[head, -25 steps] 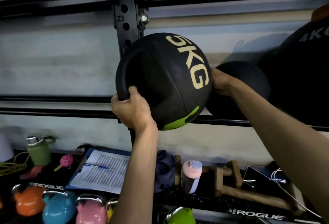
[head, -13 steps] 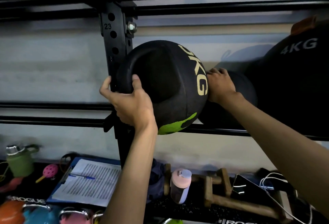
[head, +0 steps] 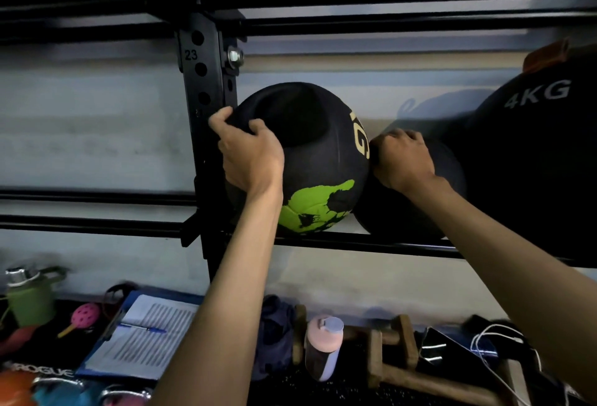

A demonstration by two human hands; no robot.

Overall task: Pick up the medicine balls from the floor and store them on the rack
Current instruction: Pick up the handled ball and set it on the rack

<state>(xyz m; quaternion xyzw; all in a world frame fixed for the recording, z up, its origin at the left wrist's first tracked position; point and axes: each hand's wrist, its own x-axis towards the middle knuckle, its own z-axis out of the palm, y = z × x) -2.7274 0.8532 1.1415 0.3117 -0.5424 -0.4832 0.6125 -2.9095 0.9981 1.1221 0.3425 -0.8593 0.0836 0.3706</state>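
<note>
Both forearms reach up and forward from the bottom edge. Below them, on the low shelf: clipboard (head: 142, 341) with lined sheet and blue pen, pink bottle (head: 323, 344) upright, wooden bars (head: 403, 370) to its right, green bottle (head: 29, 302) far left. Left hand (head: 250, 157) grips the medicine ball (head: 316, 153), with fingers hooked over the rim of the recessed handle and thumb round the outer side by the upright. Right hand (head: 402, 160) is at the ball's right flank, knuckles up and fingers curled. Its tips are hidden between this ball and the next, so cannot tell whether it holds or only presses. The ball is black with gold lettering; its green patch is low, at the rack's front rail (head: 371, 242), just right of the upright (head: 202, 82). Second black ball (head: 449, 179) is on the rack directly behind the right hand, 4KG ball (head: 542, 147) beyond it to the right. Pale wall (head: 97, 121) behind the rack
</note>
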